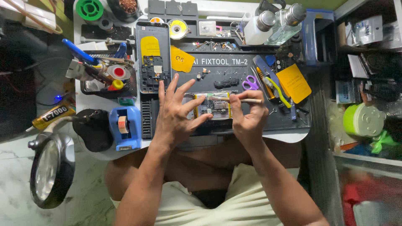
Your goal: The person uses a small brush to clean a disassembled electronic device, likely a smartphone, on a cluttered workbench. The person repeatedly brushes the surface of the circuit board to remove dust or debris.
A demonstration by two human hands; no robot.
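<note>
An opened phone (212,106) with its circuit board showing lies on the dark work mat (234,69) near the middle of the counter's (90,102) front edge. The left hand (178,111) rests at the phone's left end, fingers spread wide, with the thumb and a fingertip touching its edge; it grips nothing. The right hand (248,117) is closed in a pinch around a thin wooden-handled brush (236,99), which lies across the phone's upper edge with its tip over the board.

Toward the back left of the mat a second phone frame (153,56) lies lengthwise with a yellow pick (181,59) just beside it. Purple-handled scissors (250,83) sit right of the middle, and a yellow card (294,83) near the right edge. A blue tape dispenser (124,127) stands at the front left corner.
</note>
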